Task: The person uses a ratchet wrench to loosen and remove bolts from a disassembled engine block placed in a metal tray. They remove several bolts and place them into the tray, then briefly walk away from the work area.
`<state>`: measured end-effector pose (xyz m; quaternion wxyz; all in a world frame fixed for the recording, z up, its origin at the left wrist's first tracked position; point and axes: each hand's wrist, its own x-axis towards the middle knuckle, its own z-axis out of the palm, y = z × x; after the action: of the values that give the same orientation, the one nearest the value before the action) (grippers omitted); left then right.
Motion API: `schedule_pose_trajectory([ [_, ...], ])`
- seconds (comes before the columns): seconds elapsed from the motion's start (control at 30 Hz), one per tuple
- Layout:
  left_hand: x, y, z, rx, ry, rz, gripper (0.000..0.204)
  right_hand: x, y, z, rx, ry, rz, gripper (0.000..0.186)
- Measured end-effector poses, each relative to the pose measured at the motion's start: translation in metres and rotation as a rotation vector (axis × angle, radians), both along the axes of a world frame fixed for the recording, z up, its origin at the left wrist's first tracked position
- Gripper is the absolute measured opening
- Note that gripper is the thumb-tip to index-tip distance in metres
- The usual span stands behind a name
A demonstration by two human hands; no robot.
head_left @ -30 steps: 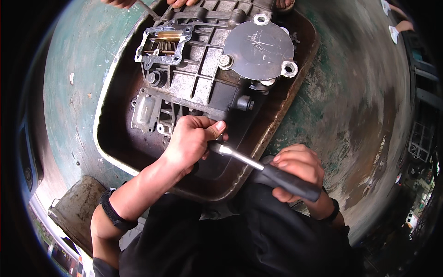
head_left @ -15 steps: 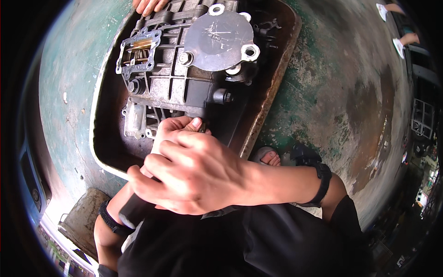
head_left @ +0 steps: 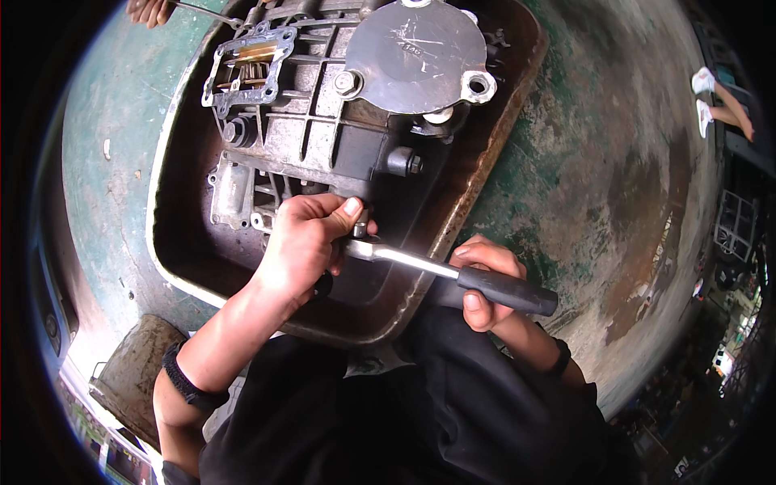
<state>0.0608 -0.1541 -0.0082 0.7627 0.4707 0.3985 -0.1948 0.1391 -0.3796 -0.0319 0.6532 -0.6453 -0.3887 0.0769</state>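
Note:
A ratchet wrench with a bright shaft and black grip lies across the near part of the metal tray. My right hand is closed round its grip, to the right of the tray rim. My left hand pinches the small socket at the ratchet's head with thumb and fingers. Just beyond stands a ribbed metal gearbox housing with a round grey cover plate. The fastener under the socket, if any, is hidden behind my left hand.
The housing sits in a rusty-rimmed tray on the worn green floor. At the far left a co-worker's hand holds a thin metal rod. A dirty bucket stands near left; another person's feet show far right.
My right hand has swung from above my left hand out to the right, bringing the ratchet's grip round with it. The left hand stays near the housing. The co-worker's hand has moved left.

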Motion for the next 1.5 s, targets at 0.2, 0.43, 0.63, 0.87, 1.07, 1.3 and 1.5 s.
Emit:
schedule_pose_trajectory([
  [0.2,0.000,-0.003,-0.002,0.074,0.039,0.012,0.033,-0.031,-0.007,-0.005,0.037,1.002,-0.015,0.039],
  [0.43,-0.004,-0.003,-0.010,0.105,-0.023,0.003,0.035,-0.029,0.003,0.000,0.032,1.064,-0.038,0.028],
  [0.63,-0.011,0.001,-0.015,-0.037,-0.142,0.061,0.028,-0.015,0.054,0.032,-0.221,-0.409,0.186,0.030],
  [0.87,-0.011,-0.004,-0.019,0.107,-0.161,0.041,0.025,-0.023,0.059,0.011,-0.105,-0.058,0.029,0.036],
  [1.07,-0.010,-0.010,-0.016,0.142,-0.118,0.027,0.029,-0.035,0.030,-0.008,-0.090,1.328,-0.037,0.026],
  [1.3,-0.010,-0.004,-0.015,0.074,-0.150,0.095,0.025,-0.027,0.059,0.013,-0.334,-0.313,0.139,0.035],
  [1.5,-0.006,-0.001,-0.008,0.131,-0.080,-0.034,0.024,-0.019,0.072,0.008,-0.127,-0.057,-0.033,0.044],
])
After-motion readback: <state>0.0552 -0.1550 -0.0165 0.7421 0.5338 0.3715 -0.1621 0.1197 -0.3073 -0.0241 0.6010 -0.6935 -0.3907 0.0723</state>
